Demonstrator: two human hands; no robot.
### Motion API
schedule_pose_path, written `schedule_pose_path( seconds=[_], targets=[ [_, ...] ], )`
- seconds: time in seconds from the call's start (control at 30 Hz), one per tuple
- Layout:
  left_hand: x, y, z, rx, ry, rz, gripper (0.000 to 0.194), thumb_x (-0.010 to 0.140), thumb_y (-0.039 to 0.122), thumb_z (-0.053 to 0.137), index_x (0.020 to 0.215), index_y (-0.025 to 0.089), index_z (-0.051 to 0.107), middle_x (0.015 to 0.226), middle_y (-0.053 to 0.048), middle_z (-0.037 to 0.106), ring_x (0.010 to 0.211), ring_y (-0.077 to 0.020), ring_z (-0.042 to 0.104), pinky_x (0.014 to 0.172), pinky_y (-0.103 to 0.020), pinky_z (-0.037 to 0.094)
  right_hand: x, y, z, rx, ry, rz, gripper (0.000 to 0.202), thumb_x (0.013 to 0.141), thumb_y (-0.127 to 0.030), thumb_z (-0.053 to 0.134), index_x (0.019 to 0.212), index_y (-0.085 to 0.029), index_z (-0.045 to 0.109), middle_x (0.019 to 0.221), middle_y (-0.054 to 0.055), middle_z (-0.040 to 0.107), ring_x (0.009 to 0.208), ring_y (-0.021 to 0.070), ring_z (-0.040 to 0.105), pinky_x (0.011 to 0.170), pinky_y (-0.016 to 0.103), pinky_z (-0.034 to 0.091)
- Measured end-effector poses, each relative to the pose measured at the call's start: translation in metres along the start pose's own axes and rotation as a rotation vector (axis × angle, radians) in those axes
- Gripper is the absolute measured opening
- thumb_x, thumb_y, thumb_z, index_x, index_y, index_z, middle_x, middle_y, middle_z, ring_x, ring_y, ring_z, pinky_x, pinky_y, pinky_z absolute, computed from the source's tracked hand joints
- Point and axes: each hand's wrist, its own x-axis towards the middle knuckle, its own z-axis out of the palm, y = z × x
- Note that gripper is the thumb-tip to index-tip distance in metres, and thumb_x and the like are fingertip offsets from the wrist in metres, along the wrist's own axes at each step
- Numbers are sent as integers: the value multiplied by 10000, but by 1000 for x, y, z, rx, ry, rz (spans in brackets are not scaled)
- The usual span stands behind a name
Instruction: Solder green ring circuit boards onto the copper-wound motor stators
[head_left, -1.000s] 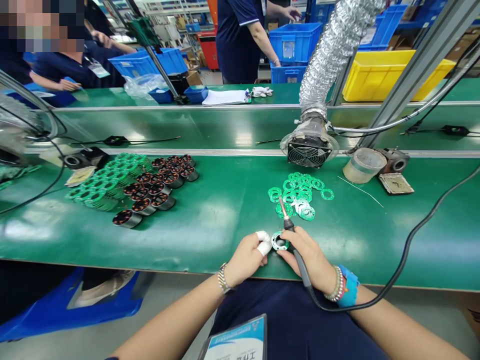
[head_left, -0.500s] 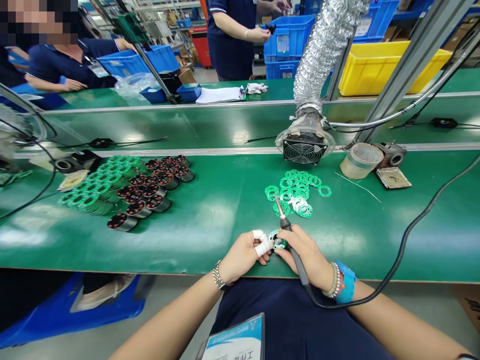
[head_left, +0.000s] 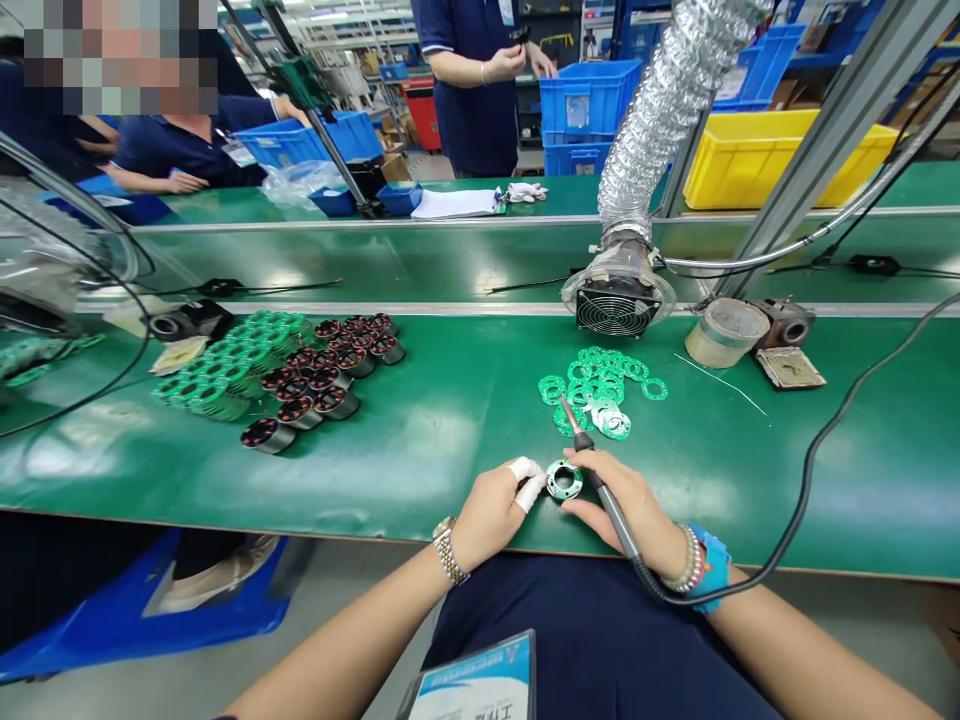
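A ring-shaped circuit board [head_left: 564, 481], green and white with a dark centre, faces up between my hands near the table's front edge. Whether it is fixed to a part beneath cannot be made out. My left hand [head_left: 499, 505], with white tape on thumb and forefinger, has those fingertips pressed together at the board's left edge. In my right hand [head_left: 630, 505] lies a soldering iron [head_left: 611, 500], its copper-coloured tip pointing up and away over the loose boards. That hand's thumb and forefinger also curve around the ring's right side. Just beyond lies a pile of green ring boards [head_left: 596, 380].
Dark cylindrical motor parts with copper windings [head_left: 315, 390] stand in rows at left, beside stacked green boards [head_left: 232, 360]. A fume extractor [head_left: 619, 300] hangs behind the pile. Right of it are a round tub [head_left: 726, 332], an iron holder [head_left: 784, 325] and solder wire [head_left: 720, 383]. Co-workers are opposite.
The ring board has turned from tilted and mostly covered to face-up and plainly visible. My right fingers have spread wider around it. The whole view has shifted slightly.
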Motion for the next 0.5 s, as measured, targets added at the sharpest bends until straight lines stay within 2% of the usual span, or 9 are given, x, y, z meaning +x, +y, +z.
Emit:
schedule_pose_path(
  seconds=[0.1,0.27,0.3,0.37,0.5],
  targets=[
    [-3,3,1,12,7,-17,214,869,273,396,763,164,547,719,-34,594,659,-152,556,642,-270,431,0,0,1,-38,3,-46,330,853,-223,576,1161,-224,457,1066,83,569,965,213,552,847,353,474],
    [0,-1,-2,-419,-250,-204,301,899,346,311,709,162,455,615,-6,540,486,-113,539,468,-228,453,1,3,6,-82,2,-83,237,870,-205,542,1100,-214,484,1010,85,566,898,202,546,769,334,485],
    [0,-3,-3,-436,-266,-210,312,906,354,298,723,160,460,613,-5,538,485,-110,544,453,-219,453,1,4,6,-84,0,-86,224,873,-206,536,1091,-213,486,1003,85,564,894,201,544,764,332,486],
    [-1,-8,-6,-261,-193,-102,283,906,355,337,809,155,512,678,-23,574,564,-124,578,506,-230,477,1,5,7,-80,-1,-88,213,878,-211,530,1086,-211,485,994,83,560,894,198,542,768,333,484],
    [-5,-21,-10,289,19,313,218,882,290,439,1017,176,566,943,-84,636,805,-187,600,684,-299,493,0,4,7,-75,-6,-92,215,877,-201,529,1086,-209,480,986,83,554,892,196,540,774,332,483]
  ],
)
